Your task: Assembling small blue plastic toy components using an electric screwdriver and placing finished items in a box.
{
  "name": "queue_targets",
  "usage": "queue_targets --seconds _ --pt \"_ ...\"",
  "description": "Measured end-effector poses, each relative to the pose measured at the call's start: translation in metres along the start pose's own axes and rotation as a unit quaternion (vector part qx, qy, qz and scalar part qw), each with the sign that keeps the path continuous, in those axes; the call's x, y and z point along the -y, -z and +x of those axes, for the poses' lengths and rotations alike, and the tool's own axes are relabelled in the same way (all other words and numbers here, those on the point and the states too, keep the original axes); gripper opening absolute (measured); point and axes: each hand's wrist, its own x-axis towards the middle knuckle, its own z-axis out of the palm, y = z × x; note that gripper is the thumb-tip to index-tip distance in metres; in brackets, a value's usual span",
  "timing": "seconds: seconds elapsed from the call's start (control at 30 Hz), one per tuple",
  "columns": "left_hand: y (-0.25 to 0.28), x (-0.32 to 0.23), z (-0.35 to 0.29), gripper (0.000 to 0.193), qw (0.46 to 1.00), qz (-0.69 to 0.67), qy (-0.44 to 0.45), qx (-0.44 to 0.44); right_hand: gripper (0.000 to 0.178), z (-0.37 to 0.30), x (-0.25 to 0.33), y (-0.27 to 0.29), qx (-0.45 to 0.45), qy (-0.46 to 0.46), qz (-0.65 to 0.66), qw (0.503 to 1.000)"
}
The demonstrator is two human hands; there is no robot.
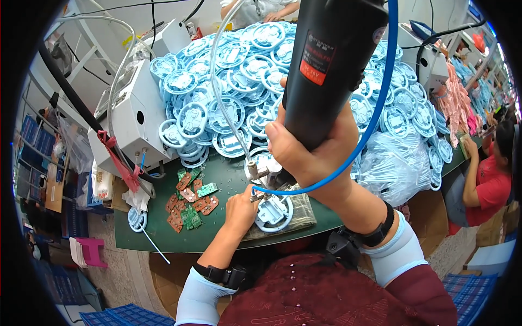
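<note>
Power driver [338, 70] in raised right hand [315, 151], grip tight around it; left hand [240, 211] lower, grip unclear.

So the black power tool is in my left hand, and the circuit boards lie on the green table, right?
No, the head view shows the black power tool in your right hand. The circuit boards do lie on the green table.

You have on a dark red top [326, 293] with a faint pattern and a row of small, shiny dots [292, 288] down the middle. Your right arm has a light blue sleeve cover [399, 247], and your left arm has a matching cover [197, 296]. A black strap [382, 225] with a chunky black box [342, 245] goes round your right forearm. Your left one has a black band [209, 273] and a smaller box [235, 277].
</note>
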Motion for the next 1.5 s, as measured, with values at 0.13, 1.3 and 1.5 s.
queue_targets --seconds 0.13,1.3,1.5 --pt "-0.002 0.000 0.002 0.021 0.999 -0.001 0.031 0.018 0.047 -0.004 -0.004 -0.005 -0.017 -0.024 0.018 0.999" --pt "0.023 -0.020 -0.033 0.060 0.990 -0.064 -0.125 -0.019 0.054 -0.021 0.014 0.004 0.006 -0.067 0.025 0.997" --pt "0.025 -0.025 -0.033 0.064 0.991 -0.056 -0.119 -0.016 0.053 -0.021 0.009 0.003 0.012 -0.076 0.002 0.997"
